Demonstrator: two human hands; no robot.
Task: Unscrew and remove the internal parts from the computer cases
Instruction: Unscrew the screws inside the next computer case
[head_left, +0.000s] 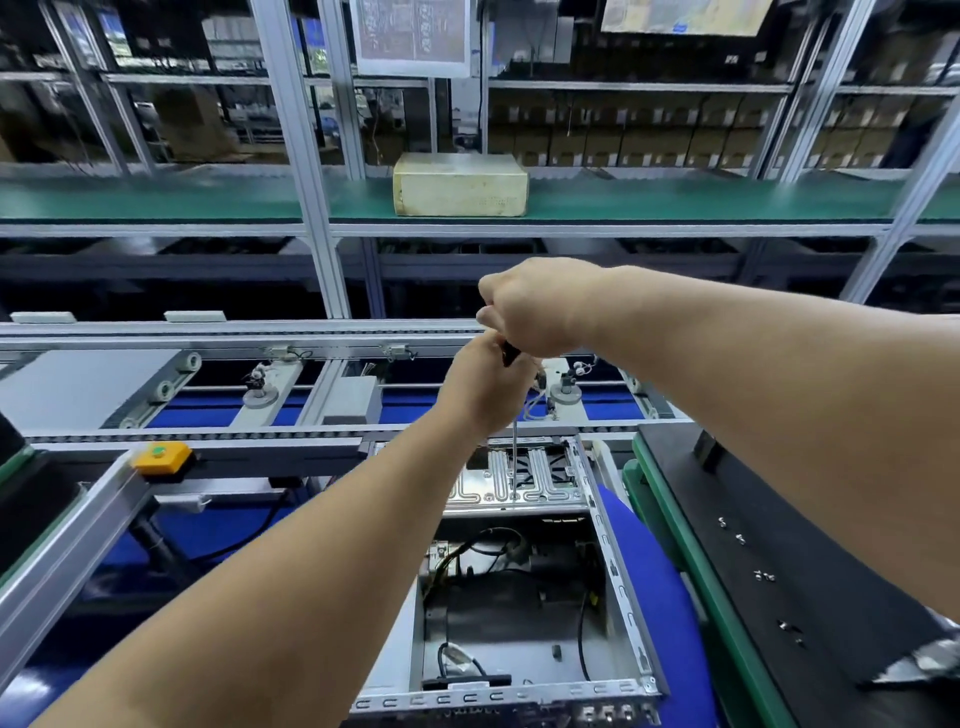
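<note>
Conveyor bench: case (519, 597) (open) below hands (530, 312)

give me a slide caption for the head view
Both hands grip a screwdriver upright over the open computer case.

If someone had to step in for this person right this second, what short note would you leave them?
Right hand: grips the top of the screwdriver handle.
Left hand: holds the screwdriver lower down, steadying it.
The shaft stands upright, its tip on the silver metal bracket at the far end of the open computer case.
Done: several loose screws lie on the black mat to the right.
Left: finish this screw, lift out the bracket, then the cables and parts inside.
</note>
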